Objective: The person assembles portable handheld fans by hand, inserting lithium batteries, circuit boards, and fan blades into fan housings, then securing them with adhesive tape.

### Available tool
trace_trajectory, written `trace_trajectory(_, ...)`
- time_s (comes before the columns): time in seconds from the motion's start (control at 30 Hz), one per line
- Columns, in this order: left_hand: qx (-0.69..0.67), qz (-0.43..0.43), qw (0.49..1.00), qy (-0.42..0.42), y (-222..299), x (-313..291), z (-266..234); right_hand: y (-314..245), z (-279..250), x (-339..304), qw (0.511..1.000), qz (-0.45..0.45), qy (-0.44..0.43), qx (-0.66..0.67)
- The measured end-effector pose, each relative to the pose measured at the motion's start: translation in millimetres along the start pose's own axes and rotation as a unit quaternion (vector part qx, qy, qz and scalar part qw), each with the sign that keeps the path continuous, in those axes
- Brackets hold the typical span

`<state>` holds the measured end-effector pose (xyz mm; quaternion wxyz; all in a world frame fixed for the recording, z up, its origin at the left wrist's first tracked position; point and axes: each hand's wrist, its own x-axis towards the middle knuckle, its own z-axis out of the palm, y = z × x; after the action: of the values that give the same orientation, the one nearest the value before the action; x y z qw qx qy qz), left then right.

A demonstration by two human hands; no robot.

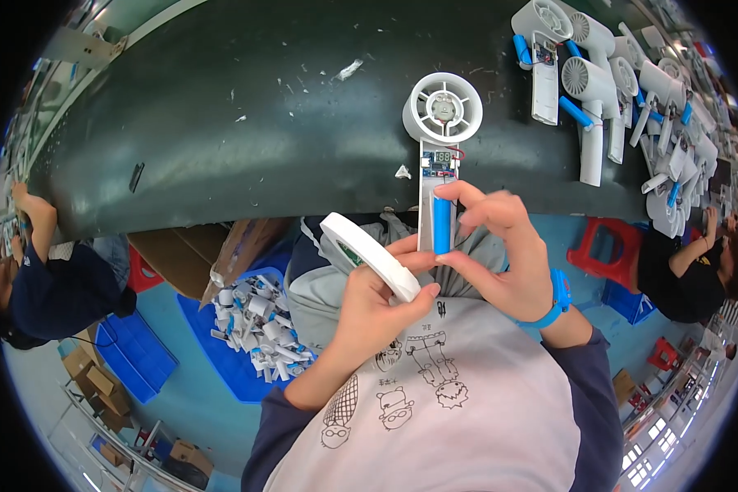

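Observation:
A white handheld fan (443, 109) lies at the near edge of the dark table, its handle open toward me. Inside the handle show a small circuit board (440, 162) with a digit display, thin red wires and a blue cylindrical battery (442, 225). My right hand (508, 254) pinches the battery between thumb at its lower end and index finger near its upper end. Held in my left hand (369, 307) is a white ring that looks like a roll of tape (373, 258), green on its inner side. My left fingertips reach the handle's lower end.
Several white fans with blue batteries (594, 107) are heaped at the table's right. Below the table at left, a blue bin (197, 328) holds many white parts. White scraps (348, 70) dot the table (221, 164). People sit on both sides, near red stools (607, 250).

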<state>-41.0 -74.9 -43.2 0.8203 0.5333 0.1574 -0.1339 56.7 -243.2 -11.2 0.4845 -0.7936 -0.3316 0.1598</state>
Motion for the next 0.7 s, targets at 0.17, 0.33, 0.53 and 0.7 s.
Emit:
trace_trajectory(0.17,0.039,0.008,0.999,-0.01,5.0,1.1,0.7,-1.4,2.2,2.3,0.997,-0.016,0.021,-0.079)
trace_trajectory(0.33,0.029,0.02,0.999,-0.025,2.5,4.5,-0.2,-2.9,-4.8,8.9,0.984,0.0,-0.009,-0.18)
trace_trajectory(0.53,0.017,-0.004,1.0,-0.019,10.2,5.4,1.6,1.9,5.8,13.0,0.99,-0.02,0.13,-0.054)
trace_trajectory(0.7,0.069,0.018,0.996,-0.052,16.3,6.9,2.4,14.2,25.4,32.1,0.904,0.191,0.137,0.358)
